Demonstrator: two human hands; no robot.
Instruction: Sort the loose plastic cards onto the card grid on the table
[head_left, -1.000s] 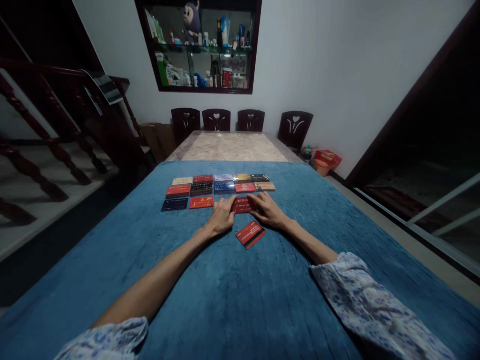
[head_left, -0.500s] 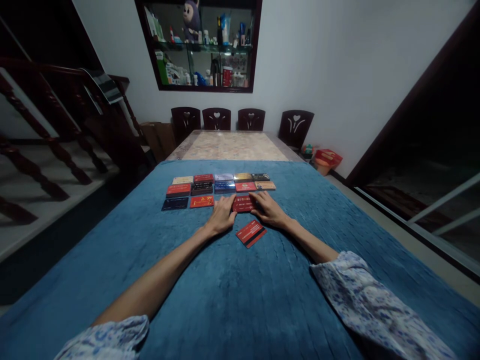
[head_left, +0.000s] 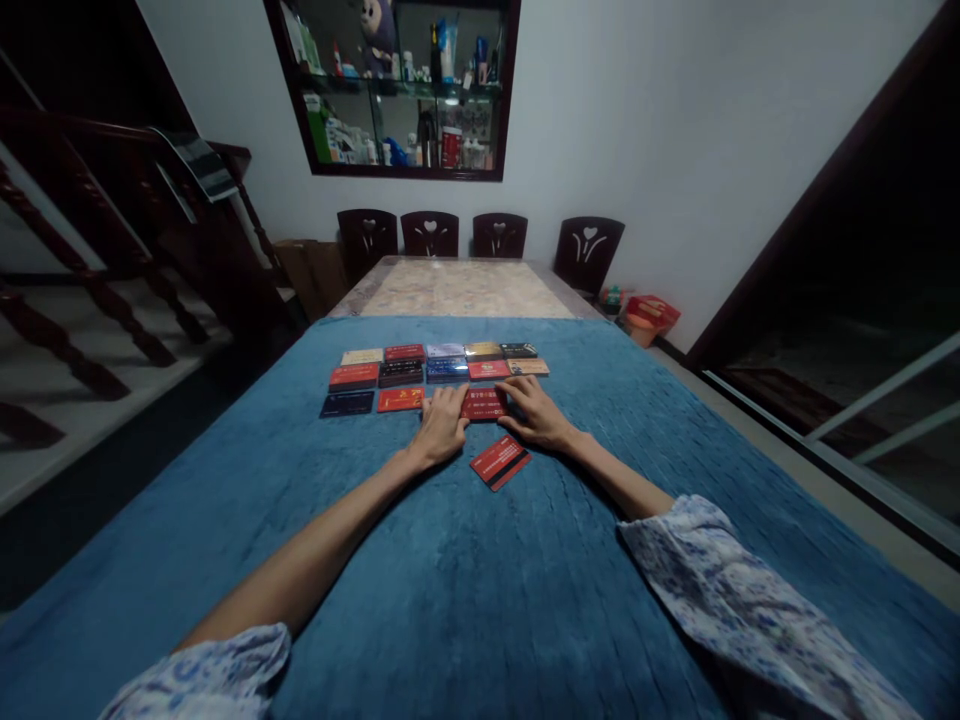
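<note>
A dark red card (head_left: 483, 404) with pale lettering lies flat on the blue cloth, framed by both hands. My left hand (head_left: 439, 430) grips its left edge, fingers at the far corner and thumb at the near one. On the opposite edge my right hand (head_left: 537, 412) holds it with bent fingers and thumb. Just in front lies a tilted red card (head_left: 500, 463) with a black stripe, touched by neither hand. Left of my left hand are an orange-red card (head_left: 400, 400) and a dark blue card (head_left: 347, 403). Whether the held card is single or stacked, I cannot tell.
Behind the hands, several more cards form two rows, among them a black stack (head_left: 401, 374), a blue stack (head_left: 448, 371) and a tan card (head_left: 529, 368). The blue cloth (head_left: 450, 600) covers the near table. Chairs (head_left: 499, 236) stand at the far end.
The whole view has shifted slightly. Both hands stay at the dark red card's sides, and the cards keep their places.
</note>
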